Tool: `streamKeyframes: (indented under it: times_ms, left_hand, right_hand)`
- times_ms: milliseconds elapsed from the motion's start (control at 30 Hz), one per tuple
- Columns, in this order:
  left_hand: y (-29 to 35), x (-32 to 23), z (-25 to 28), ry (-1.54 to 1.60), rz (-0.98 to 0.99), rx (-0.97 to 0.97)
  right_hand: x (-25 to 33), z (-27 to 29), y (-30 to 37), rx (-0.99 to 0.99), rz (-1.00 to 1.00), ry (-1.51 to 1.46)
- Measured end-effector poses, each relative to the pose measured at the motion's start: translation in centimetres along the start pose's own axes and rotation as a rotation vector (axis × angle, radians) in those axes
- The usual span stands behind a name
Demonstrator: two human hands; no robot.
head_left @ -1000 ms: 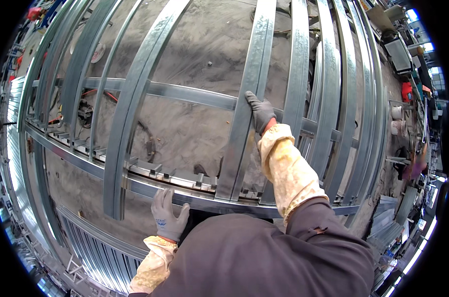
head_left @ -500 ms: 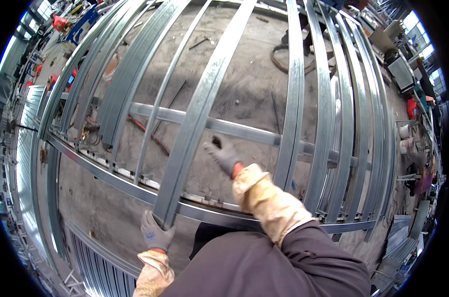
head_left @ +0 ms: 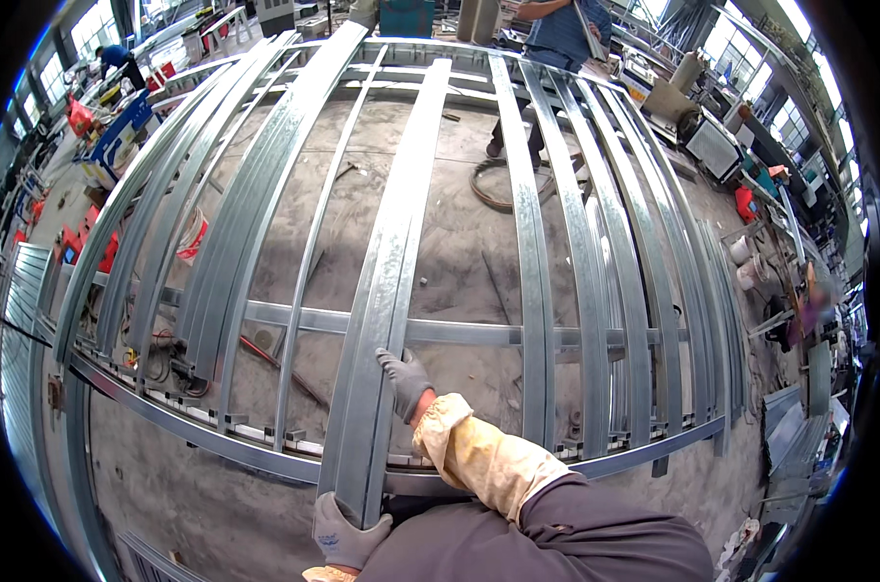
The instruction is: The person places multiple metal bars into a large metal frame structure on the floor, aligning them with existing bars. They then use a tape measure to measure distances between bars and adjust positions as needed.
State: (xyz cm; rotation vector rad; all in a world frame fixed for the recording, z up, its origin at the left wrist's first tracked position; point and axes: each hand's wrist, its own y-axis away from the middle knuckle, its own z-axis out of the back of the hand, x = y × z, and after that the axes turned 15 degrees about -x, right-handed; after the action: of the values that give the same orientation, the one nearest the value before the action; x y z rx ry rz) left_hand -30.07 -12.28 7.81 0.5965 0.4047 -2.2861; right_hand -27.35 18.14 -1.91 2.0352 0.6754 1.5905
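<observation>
I look down on a frame of long galvanised steel channels (head_left: 532, 252) laid side by side over a concrete floor. My right hand (head_left: 404, 381), in a grey glove with a yellow sleeve guard, grips the right edge of one wide steel channel (head_left: 391, 252) in the middle. My left hand (head_left: 346, 532), also in a grey glove, holds the near end of that same channel at the bottom of the view. The channel runs away from me across a cross rail (head_left: 479, 333) and a curved near track (head_left: 217, 441).
A person in a blue shirt (head_left: 556, 29) stands at the far end of the frame. A coiled hose (head_left: 493, 189) lies on the floor beneath the channels. Workbenches and machines (head_left: 716, 145) line the right side; red and blue items (head_left: 120, 126) sit at left.
My view has swung upward and to the right, showing the frame's far end. My right hand slid left and down along the wide channel; my left hand stays on its near end.
</observation>
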Motion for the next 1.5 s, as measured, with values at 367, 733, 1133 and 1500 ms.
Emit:
streamKeyframes:
  times_ms: [367,733,1133,1500]
  left_hand:
    - [-3.7,-8.5,-10.1,0.155,0.052,0.048]
    - [-2.9,-11.0,-14.8,0.132,0.034,0.095]
    - [-2.1,-8.8,-16.0,0.245,-0.229,0.238]
    - [-1.0,-2.4,-6.2,0.198,-0.014,-0.027]
  right_hand:
    - [9.0,5.3,-9.0,-0.135,0.228,0.103]
    - [8.0,8.8,-14.6,-0.149,0.227,0.041]
    - [11.7,11.2,-14.1,-0.139,0.293,0.562]
    - [8.3,15.3,-19.0,-0.178,0.222,0.374]
